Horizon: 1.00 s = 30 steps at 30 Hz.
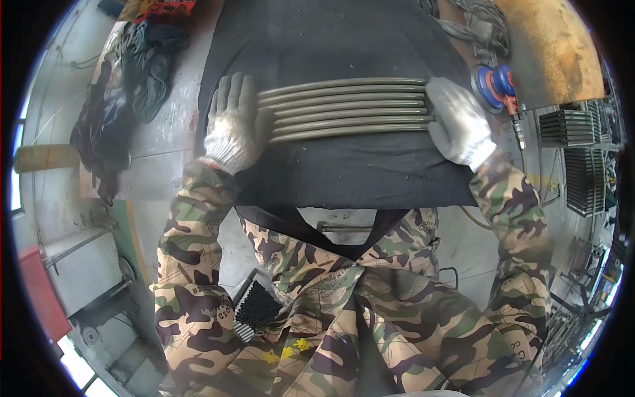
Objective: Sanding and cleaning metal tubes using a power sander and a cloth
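Observation:
Several slim grey metal rods (347,102) lie side by side across the black cloth (344,172), slightly bowed and with small gaps between them. At their left ends is my left hand (233,122) in a white knit glove, fingers stretched out and the palm side against the ends. My right hand (460,122), gloved the same way, is flat at the right ends, with its fingers extended and thumb apart. The rods lie between the two hands; neither hand wraps around them. The fingertips of the right hand are slightly blurred.
A blue and red air sander (493,86) sits just beyond my right hand, its hose trailing down. Dark rags (152,73) lie at the left, and grey rags (479,26) at the far right. Stacked metal bars (582,175) stand right of the table, near a brown board (555,53).

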Each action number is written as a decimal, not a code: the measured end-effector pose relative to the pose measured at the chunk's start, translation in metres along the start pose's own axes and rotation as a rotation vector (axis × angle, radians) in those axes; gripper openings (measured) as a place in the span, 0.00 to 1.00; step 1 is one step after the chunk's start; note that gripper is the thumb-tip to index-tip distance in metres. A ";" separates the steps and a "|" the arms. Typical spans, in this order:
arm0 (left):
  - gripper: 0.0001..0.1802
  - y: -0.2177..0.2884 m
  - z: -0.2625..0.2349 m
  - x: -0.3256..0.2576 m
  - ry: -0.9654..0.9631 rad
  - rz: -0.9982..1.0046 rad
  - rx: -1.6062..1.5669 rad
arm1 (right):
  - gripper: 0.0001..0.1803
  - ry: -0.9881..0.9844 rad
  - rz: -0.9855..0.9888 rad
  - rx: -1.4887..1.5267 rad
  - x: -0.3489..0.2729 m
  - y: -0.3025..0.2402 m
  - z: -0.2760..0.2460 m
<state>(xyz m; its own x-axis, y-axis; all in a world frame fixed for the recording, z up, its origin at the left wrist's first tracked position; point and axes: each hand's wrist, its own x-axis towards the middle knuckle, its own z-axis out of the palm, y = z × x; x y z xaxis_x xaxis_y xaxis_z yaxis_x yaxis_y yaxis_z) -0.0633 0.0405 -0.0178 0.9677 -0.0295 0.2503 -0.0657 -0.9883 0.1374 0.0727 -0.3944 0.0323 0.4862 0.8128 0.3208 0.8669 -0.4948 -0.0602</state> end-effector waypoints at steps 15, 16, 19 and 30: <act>0.42 0.014 -0.011 0.010 0.197 0.111 -0.260 | 0.49 -0.082 -0.026 0.064 0.137 -0.180 0.087; 0.43 0.010 -0.010 0.005 0.157 0.077 -0.347 | 0.49 -0.087 -0.050 -0.010 0.138 -0.196 0.105; 0.38 -0.001 -0.004 0.000 0.149 0.167 -0.308 | 0.48 -0.119 -0.079 0.122 0.148 -0.187 0.085; 0.34 0.024 -0.017 0.026 -0.016 0.009 -0.135 | 0.51 -0.098 0.046 0.003 0.063 -0.050 0.018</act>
<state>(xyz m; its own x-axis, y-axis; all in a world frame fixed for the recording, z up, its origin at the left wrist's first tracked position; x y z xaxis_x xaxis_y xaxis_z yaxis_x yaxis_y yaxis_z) -0.0440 0.0184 0.0084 0.9707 -0.0418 0.2365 -0.1053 -0.9590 0.2629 0.0620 -0.3127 0.0389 0.5335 0.8156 0.2237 0.8438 -0.5313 -0.0752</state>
